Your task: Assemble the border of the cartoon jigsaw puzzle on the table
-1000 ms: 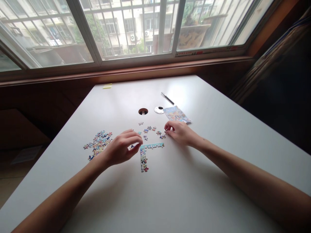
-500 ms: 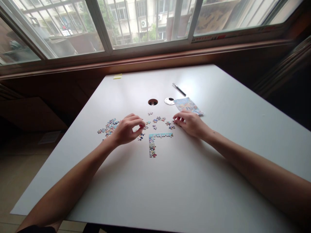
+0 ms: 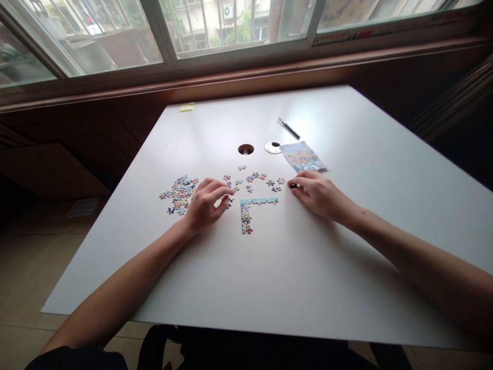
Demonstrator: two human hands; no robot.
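Note:
A joined corner of jigsaw puzzle (image 3: pixel 244 211), shaped like an upside-down L, lies on the white table (image 3: pixel 246 277) between my hands. Left of it, my left hand (image 3: pixel 208 203) hovers over loose puzzle pieces, thumb and fingers apart, with nothing visible between them. It partly covers a heap of pieces (image 3: pixel 183 190). My right hand (image 3: pixel 314 192) pinches a dark puzzle piece (image 3: pixel 293 185) at its fingertips, just right of the scattered pieces (image 3: pixel 270 182). Its fingers hide part of that piece.
Beyond my right hand lies a printed puzzle picture sheet (image 3: pixel 302 155), with a pen (image 3: pixel 288 128) behind it. A round hole (image 3: pixel 245 149) and a metal ring cover (image 3: pixel 272 148) are at mid-table. A yellow sticky note (image 3: pixel 187 107) is at the far left corner.
The camera view has tilted down a little. My right hand has drawn slightly away from the scattered pieces, a dark piece now showing in its fingers. My left hand stays near the heap.

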